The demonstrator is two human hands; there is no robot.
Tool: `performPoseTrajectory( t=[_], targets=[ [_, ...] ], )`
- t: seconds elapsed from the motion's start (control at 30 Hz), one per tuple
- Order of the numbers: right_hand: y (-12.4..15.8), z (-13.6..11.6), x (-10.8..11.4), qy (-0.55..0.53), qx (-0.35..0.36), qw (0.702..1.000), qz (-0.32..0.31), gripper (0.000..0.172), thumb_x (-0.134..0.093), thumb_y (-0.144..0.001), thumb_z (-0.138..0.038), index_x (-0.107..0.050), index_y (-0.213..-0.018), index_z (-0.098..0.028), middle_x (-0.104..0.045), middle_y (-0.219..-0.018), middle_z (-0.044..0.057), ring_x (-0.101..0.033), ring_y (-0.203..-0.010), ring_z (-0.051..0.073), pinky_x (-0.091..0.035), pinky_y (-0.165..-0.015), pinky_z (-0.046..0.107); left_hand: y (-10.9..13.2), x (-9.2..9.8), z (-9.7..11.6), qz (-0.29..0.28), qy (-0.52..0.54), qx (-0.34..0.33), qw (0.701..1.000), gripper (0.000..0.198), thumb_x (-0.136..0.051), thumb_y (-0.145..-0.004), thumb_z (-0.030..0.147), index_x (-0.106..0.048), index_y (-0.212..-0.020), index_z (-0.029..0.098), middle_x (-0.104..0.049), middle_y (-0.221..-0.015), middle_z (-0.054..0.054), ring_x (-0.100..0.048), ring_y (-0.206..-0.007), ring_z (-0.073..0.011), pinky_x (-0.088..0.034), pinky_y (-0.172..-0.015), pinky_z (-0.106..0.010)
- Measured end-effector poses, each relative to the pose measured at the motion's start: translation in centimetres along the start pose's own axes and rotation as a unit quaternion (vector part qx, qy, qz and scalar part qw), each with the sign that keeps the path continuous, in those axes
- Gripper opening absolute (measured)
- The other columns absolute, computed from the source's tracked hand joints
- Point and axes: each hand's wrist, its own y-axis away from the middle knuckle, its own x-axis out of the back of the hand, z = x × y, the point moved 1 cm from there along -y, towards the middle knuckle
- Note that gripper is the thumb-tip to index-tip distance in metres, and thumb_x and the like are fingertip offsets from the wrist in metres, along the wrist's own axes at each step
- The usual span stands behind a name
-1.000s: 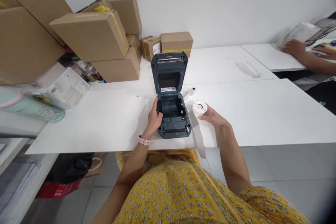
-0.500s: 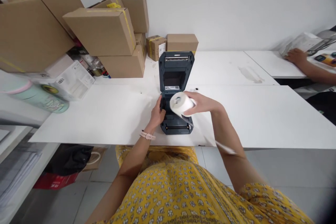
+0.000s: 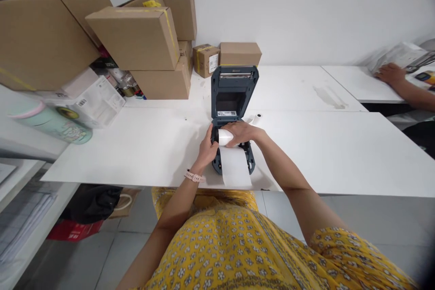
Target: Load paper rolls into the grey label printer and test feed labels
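The printer (image 3: pixel 234 97) sits near the front edge of the counter (image 3: pixel 326 154), its raised lid at the rear. The paper roll (image 3: pixel 224 137) is inside its body, and the strip (image 3: pixel 235 166) runs forward over its front. The left hand (image 3: pixel 206 149) is at the printer's left side, the right hand (image 3: pixel 241 131) over the roll's right part. A small roll (image 3: pixel 257 119) lies behind, to the right. Two boxes (image 3: pixel 240 53) stand at the back edge, stacked cartons (image 3: pixel 132 41) toward the back left corner, a bottle (image 3: pixel 64 129) by the left edge.
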Motion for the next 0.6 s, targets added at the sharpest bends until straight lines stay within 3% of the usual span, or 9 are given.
performPoseTrajectory(
  t=[0.1,0.2,0.27,0.4,0.6],
  targets=[
    [1.8,-0.6,-1.2,-0.015,0.023,0.996,0.082,0.072,-0.069,-0.094,-0.043,-0.051,-0.157,-0.012,-0.055,-0.159,0.022,-0.054,-0.146,0.044,-0.045,-0.119,0.06,0.1,0.0,0.1,-0.007,-0.008,0.005,1.0,0.079,-0.06,-0.093,0.022,-0.032,-0.167,0.028,-0.046,-0.17,-0.008,-0.045,-0.156,-0.0341,-0.035,-0.131,-0.054],
    [5.0,-2.3,-4.0,-0.046,0.066,0.979,0.187,0.057,-0.055,-0.105,-0.041,-0.054,-0.156,-0.016,-0.051,-0.165,0.017,-0.049,-0.153,0.037,-0.044,-0.124,0.058,0.2,0.0,0.2,-0.008,-0.02,0.013,1.0,0.079,-0.055,-0.093,0.017,-0.032,-0.167,0.026,-0.042,-0.172,-0.008,-0.043,-0.157,-0.0314,-0.032,-0.133,-0.053],
    [7.1,-3.9,-6.6,-0.052,0.074,0.973,0.214,0.054,-0.049,-0.108,-0.045,-0.053,-0.157,-0.022,-0.052,-0.165,0.013,-0.048,-0.154,0.034,-0.045,-0.124,0.057,0.4,-0.1,0.4,-0.003,-0.026,0.017,1.0,0.078,-0.053,-0.092,0.015,-0.034,-0.166,0.025,-0.043,-0.171,-0.007,-0.042,-0.158,-0.0305,-0.03,-0.133,-0.052],
    [9.8,-6.9,-10.8,-0.045,0.017,0.959,0.278,0.057,-0.046,-0.11,-0.043,-0.041,-0.165,-0.03,-0.047,-0.168,0.01,-0.045,-0.157,0.034,-0.042,-0.127,0.063,0.4,-0.2,0.9,0.006,-0.03,0.021,0.999,0.075,-0.053,-0.09,0.013,-0.041,-0.163,0.026,-0.047,-0.169,-0.005,-0.042,-0.158,-0.0294,-0.029,-0.135,-0.05],
    [9.9,-7.7,-11.5,-0.049,0.008,0.956,0.289,0.066,-0.054,-0.107,-0.043,-0.03,-0.169,-0.036,-0.042,-0.171,0.006,-0.04,-0.159,0.034,-0.04,-0.128,0.064,0.3,-0.2,1.3,0.002,-0.019,0.03,0.999,0.072,-0.052,-0.093,0.016,-0.04,-0.163,0.025,-0.043,-0.171,-0.007,-0.042,-0.158,-0.028,-0.03,-0.134,-0.046]
  ],
)
